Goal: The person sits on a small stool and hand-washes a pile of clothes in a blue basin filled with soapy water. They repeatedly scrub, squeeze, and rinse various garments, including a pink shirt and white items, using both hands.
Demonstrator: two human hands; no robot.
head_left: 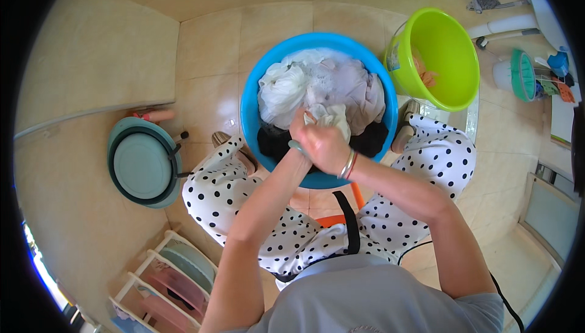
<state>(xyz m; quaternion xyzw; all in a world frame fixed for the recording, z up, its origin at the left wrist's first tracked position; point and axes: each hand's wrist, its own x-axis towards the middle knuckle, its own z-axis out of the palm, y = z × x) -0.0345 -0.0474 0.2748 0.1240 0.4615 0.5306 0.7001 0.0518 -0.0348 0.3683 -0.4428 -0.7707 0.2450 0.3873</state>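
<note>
In front of me stands a blue basin [251, 144] full of wet laundry. My left hand [299, 127] and my right hand [326, 149] are pressed close together over its near half. Both are closed on a white cloth [334, 118], which bunches out beyond my fingers; its exact kind cannot be made out. Further white fabric [285, 91] with suds lies heaped at the far left of the basin. Beside it is a pale greyish-pink garment [361, 92]. Dark fabric [272, 144] shows below my hands, partly hidden by them.
A lime green bucket [448, 58] with some peach-coloured cloth inside stands to the right of the basin. Grey-green basins [143, 165] lean at the left wall. A white rack [159, 254] holds more basins at lower left. Cleaning tools [524, 75] hang at the right.
</note>
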